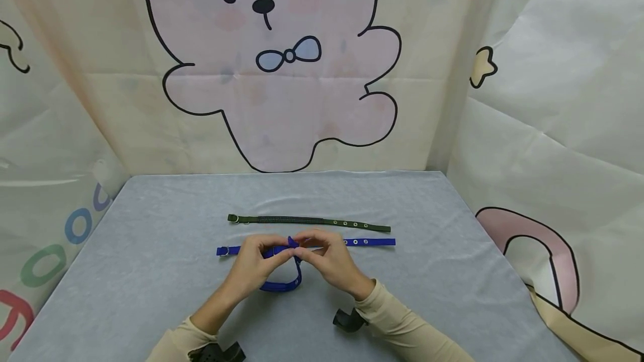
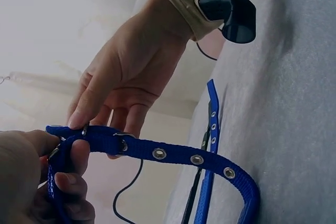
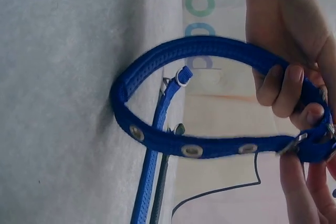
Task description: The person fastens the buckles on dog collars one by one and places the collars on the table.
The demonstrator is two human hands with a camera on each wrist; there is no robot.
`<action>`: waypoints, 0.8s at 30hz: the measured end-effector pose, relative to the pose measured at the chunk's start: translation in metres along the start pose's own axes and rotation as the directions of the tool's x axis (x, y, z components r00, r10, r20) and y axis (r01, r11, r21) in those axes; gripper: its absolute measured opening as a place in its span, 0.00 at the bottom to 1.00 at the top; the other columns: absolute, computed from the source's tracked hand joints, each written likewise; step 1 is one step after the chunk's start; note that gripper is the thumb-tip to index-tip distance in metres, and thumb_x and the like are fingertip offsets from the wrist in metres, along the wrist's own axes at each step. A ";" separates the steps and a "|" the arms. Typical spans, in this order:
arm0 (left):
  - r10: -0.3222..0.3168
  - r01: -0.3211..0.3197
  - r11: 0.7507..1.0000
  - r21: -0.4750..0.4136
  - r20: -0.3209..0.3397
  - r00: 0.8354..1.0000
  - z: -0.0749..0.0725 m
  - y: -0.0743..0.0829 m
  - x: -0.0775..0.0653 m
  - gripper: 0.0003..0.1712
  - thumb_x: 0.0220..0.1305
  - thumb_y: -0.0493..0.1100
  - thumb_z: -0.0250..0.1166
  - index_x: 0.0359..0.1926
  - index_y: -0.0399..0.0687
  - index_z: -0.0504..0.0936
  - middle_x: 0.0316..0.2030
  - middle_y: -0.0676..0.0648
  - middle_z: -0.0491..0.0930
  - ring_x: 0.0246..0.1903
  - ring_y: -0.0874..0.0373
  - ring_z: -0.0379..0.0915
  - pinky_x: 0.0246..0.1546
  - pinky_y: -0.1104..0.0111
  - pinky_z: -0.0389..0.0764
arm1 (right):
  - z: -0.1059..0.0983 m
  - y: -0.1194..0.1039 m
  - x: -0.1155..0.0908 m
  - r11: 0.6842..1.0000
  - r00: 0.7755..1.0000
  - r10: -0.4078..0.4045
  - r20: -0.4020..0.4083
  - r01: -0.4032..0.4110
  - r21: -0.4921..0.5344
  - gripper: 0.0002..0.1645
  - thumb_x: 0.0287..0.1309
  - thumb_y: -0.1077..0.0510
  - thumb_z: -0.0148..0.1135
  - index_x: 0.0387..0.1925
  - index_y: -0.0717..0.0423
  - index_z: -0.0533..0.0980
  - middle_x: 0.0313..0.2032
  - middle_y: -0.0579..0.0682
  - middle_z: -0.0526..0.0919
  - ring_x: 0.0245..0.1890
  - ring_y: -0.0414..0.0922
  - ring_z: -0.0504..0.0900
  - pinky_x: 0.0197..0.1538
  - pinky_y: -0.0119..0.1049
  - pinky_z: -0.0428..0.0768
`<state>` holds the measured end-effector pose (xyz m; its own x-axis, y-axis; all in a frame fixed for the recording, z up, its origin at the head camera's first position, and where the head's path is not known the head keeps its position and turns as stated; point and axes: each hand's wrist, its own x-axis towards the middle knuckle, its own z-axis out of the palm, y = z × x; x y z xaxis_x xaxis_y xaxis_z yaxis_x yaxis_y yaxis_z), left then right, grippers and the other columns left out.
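Observation:
A blue collar (image 3: pixel 191 44) with metal eyelets is bent into a loop, its strap run through the buckle (image 2: pixel 84 130). My left hand (image 1: pixel 254 267) pinches it on one side of the buckle. On the other side my right hand (image 1: pixel 329 258) grips the strap end with thumb and fingers. In the head view the fingertips of both hands meet over the collar and partly cover the buckle. The loop hangs below the hands, its lower curve close over the table in the wrist views.
A second blue collar (image 1: pixel 371 242) lies straight across the grey cloth-covered table (image 1: pixel 432 295), behind the hands. Beyond it lies a green collar (image 1: pixel 292 220), also straight. Printed curtains (image 1: pixel 422 127) stand at the back and both sides.

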<state>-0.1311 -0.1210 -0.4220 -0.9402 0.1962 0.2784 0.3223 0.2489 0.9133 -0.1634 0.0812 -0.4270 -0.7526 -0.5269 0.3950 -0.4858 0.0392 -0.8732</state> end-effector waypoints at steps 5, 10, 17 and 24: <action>-0.029 0.029 0.999 0.013 0.003 1.000 -0.001 -0.001 0.000 0.11 0.72 0.43 0.64 0.36 0.45 0.89 0.32 0.46 0.88 0.31 0.62 0.79 0.35 0.72 0.78 | -0.002 -0.001 0.001 1.000 1.000 0.001 0.031 0.000 -0.024 0.14 0.68 0.64 0.62 0.53 0.65 0.82 0.49 0.62 0.83 0.47 0.43 0.86 0.44 0.33 0.87; -0.029 0.029 1.000 0.005 0.015 0.999 0.001 0.000 0.001 0.08 0.65 0.44 0.71 0.42 0.46 0.90 0.39 0.47 0.90 0.37 0.62 0.83 0.37 0.71 0.82 | -0.003 -0.002 0.000 0.997 1.000 -0.005 0.024 0.007 -0.071 0.13 0.69 0.63 0.62 0.52 0.62 0.81 0.50 0.60 0.83 0.49 0.46 0.85 0.45 0.34 0.86; -0.021 0.021 0.999 0.024 0.014 1.000 0.003 -0.001 0.000 0.11 0.62 0.42 0.73 0.44 0.43 0.89 0.42 0.45 0.90 0.42 0.63 0.84 0.41 0.72 0.82 | -0.002 0.000 -0.002 0.992 0.998 -0.054 -0.008 0.053 -0.114 0.12 0.68 0.64 0.62 0.51 0.61 0.81 0.47 0.59 0.86 0.47 0.44 0.85 0.48 0.38 0.85; -0.048 0.047 0.998 0.036 0.012 0.999 0.003 -0.002 0.001 0.10 0.61 0.42 0.74 0.43 0.45 0.89 0.41 0.47 0.90 0.44 0.59 0.84 0.46 0.70 0.81 | -0.001 0.000 0.000 0.983 0.994 -0.111 -0.004 0.109 -0.150 0.11 0.68 0.65 0.61 0.50 0.60 0.81 0.45 0.58 0.86 0.44 0.47 0.85 0.48 0.39 0.84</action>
<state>-0.1321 -0.1184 -0.4241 -0.9531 0.1954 0.2311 0.2814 0.2917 0.9142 -0.1638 0.0827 -0.4269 -0.6957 -0.5245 0.4909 -0.6263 0.1081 -0.7721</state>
